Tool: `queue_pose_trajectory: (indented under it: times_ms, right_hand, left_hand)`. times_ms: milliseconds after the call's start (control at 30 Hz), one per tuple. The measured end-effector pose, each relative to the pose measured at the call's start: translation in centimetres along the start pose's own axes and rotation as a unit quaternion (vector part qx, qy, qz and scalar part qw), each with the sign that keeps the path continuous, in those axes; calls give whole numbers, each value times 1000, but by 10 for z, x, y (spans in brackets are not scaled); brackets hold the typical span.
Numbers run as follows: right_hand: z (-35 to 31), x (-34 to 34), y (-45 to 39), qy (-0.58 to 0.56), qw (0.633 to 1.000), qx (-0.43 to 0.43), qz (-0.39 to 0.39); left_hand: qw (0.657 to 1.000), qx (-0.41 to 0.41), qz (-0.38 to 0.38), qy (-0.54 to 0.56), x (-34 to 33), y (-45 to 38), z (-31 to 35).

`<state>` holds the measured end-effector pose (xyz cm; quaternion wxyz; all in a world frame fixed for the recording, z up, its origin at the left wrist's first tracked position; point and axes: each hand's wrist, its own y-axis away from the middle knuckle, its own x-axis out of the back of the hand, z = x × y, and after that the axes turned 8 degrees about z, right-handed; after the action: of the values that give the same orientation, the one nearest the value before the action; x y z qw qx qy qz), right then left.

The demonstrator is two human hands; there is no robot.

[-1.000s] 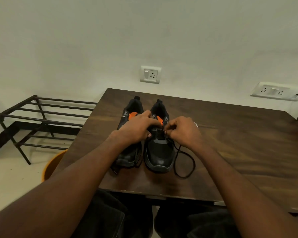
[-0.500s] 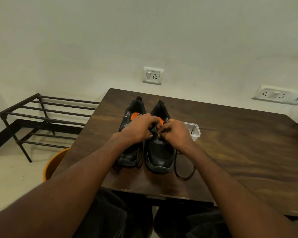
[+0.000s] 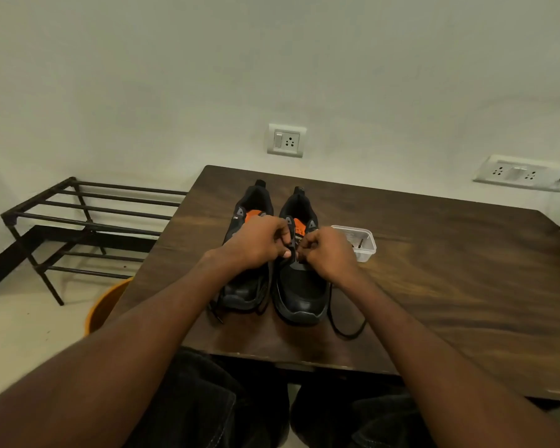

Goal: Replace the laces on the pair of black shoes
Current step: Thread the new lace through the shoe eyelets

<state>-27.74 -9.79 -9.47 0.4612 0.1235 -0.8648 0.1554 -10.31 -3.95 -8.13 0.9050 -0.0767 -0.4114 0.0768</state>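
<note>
Dark brown wood makes up the counter [image 3: 434,286], and a pair of black shoes sits on it with the toes toward the person. The left shoe [image 3: 249,286] and the right shoe [image 3: 301,292] stand side by side, nearly touching. Both have orange inside.

The person sits at the counter with both arms stretched out. The left hand [image 3: 256,242] is over the shoes, and its fingers [image 3: 283,236] are curled in, with the thumb pressed near the middle of the right shoe. The right hand [image 3: 328,253] is just beside it, and its fingers are curled tight too. Both hands seem to pinch a black lace [image 3: 343,328] at the top of the right shoe, but the pinch is too small and dark to see clearly. The lace hangs down the right side of that shoe and makes a loop on the counter. More lace lies loose by the toe of the left shoe.

A small clear plastic box [image 3: 366,250] sits on the counter just right of the right hand. It has no lid on. Something small and dark lies inside, but I cannot tell what it is.

An orange tub [image 3: 105,305] peeks out on the floor by the counter. A black metal rack [image 3: 78,221] stands near the wall.
</note>
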Motion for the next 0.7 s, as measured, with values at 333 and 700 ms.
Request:
queue_pose_trajectory:
  times_ms: [333, 700]
  right_hand:
    - [5, 15, 1, -21, 992, 76, -95]
    - [4, 21, 1, -8, 993, 84, -82]
  left_hand:
    - [995, 8, 54, 78, 5, 7, 25]
    - [996, 29, 21, -83, 9, 17, 22]
